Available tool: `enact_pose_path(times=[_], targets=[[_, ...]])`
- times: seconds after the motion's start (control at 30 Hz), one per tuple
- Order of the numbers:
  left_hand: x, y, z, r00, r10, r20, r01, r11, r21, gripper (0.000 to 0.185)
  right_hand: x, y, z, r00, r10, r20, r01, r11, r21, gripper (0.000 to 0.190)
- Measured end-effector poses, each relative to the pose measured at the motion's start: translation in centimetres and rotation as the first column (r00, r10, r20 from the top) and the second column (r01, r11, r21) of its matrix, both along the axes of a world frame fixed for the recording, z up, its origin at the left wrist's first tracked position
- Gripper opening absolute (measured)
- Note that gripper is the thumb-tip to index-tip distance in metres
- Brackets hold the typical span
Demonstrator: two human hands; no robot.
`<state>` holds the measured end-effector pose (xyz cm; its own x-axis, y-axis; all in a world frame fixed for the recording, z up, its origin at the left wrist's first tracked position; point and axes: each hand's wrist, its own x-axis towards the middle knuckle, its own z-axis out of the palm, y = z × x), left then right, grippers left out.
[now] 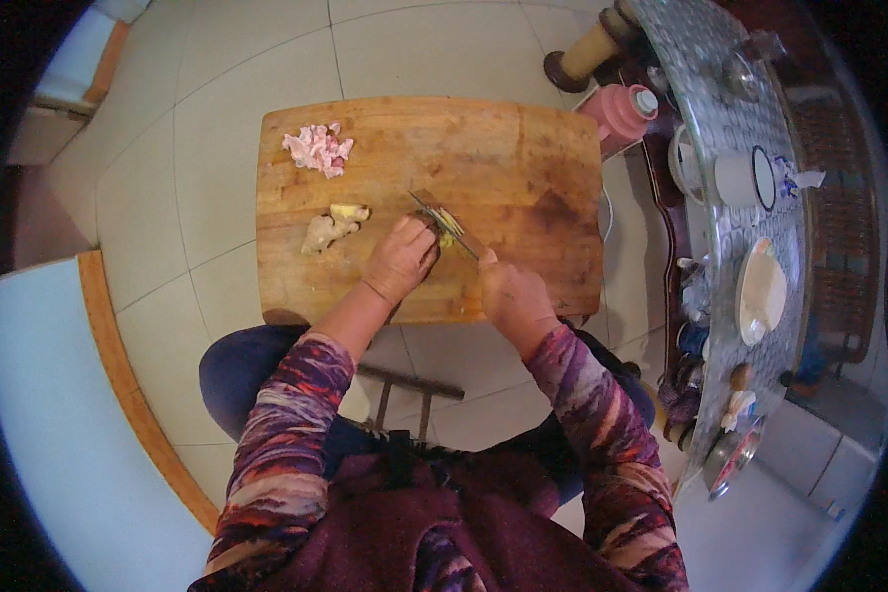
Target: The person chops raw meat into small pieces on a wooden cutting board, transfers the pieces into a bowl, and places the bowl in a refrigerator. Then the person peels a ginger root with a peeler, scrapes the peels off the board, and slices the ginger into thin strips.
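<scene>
A wooden cutting board (pixel 481 148) lies before me. My right hand (pixel 518 292) grips the handle of a kitchen knife (pixel 455 235), its blade slanting away to the upper left, edge down near the board. Curled fingers of my left hand (pixel 403 255) rest on the board right beside the blade, over what appears to be a piece of ginger, mostly hidden beneath them. Thin yellow ginger slices (pixel 450 220) lie against the blade's right side. Left of my left hand sits a knobbly ginger root (pixel 320 234) with a cut yellow piece (pixel 349 212) at its upper end.
Pale pink chopped meat (pixel 318 150) is heaped at the board's far left corner. A glass-topped table (pixel 732 229) to the right carries a white enamel mug (pixel 740 179) and an oval dish (pixel 761 292). A pink thermos (pixel 621 112) stands beyond the board's far right corner.
</scene>
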<state>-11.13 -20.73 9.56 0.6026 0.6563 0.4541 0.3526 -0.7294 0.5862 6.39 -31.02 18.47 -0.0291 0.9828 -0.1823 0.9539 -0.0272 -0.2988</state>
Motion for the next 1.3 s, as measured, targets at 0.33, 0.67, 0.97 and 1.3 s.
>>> enact_pose_path(times=[0.33,0.67,0.97,1.3], targets=[[-0.1,-0.4,-0.5,0.999,0.044,0.022,-0.044,0.999,-0.013,0.022,0.0,-0.1,2.0,0.998,0.015,0.053,-0.011,0.997,-0.079,0.012],[-0.5,-0.3,-1.0,1.000,0.016,0.010,-0.016,1.000,-0.004,0.021,0.0,0.3,1.7,0.996,0.017,0.087,-0.007,0.993,-0.114,0.012],[-0.6,0.0,-0.7,0.998,-0.013,-0.061,0.010,0.998,-0.060,0.020,-0.2,1.0,0.1,0.991,0.034,0.128,-0.020,0.994,-0.110,0.010],[-0.6,-0.3,-0.8,0.999,0.013,0.034,-0.012,1.000,-0.017,0.020,0.1,0.0,0.5,0.996,0.046,0.082,-0.039,0.996,-0.082,0.010]])
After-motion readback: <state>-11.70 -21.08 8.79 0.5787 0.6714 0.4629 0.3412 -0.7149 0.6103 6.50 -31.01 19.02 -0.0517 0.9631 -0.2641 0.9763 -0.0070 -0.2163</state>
